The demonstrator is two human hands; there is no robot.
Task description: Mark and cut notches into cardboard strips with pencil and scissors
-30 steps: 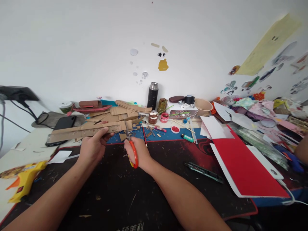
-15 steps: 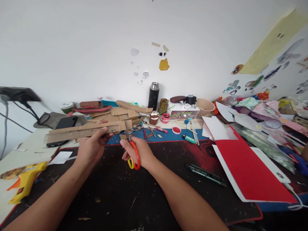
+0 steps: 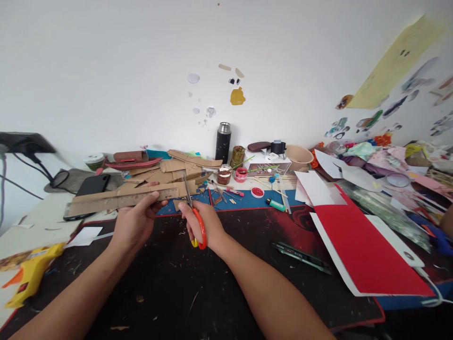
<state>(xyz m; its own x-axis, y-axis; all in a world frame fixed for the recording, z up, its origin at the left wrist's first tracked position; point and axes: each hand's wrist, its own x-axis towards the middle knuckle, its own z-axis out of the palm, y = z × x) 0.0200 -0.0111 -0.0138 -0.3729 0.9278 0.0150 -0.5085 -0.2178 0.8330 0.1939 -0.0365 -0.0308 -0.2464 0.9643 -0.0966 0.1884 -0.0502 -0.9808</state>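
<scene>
My left hand [image 3: 139,215] pinches a long cardboard strip [image 3: 120,192] together with a clear ruler [image 3: 106,203] laid along it, thumb on top. The strip points left and right above the dark mat. My right hand [image 3: 205,224] grips scissors [image 3: 200,226] with orange and yellow handles, and their blades point up and away. The blades are at the strip's right end, just right of the ruler's end. Whether the blades are parted there is hard to tell.
Cardboard scraps [image 3: 177,166] and paint jars [image 3: 224,174] lie behind the hands. A yellow glue gun [image 3: 33,274] is at left, a cutter [image 3: 300,257] at right, beside red paper [image 3: 375,250]. A black flask [image 3: 222,144] stands by the wall.
The view has shifted slightly. The scissors have closed a little, with the yellow handle drawn nearer the orange one. A small cardboard bit now shows below the strip beside the blades.
</scene>
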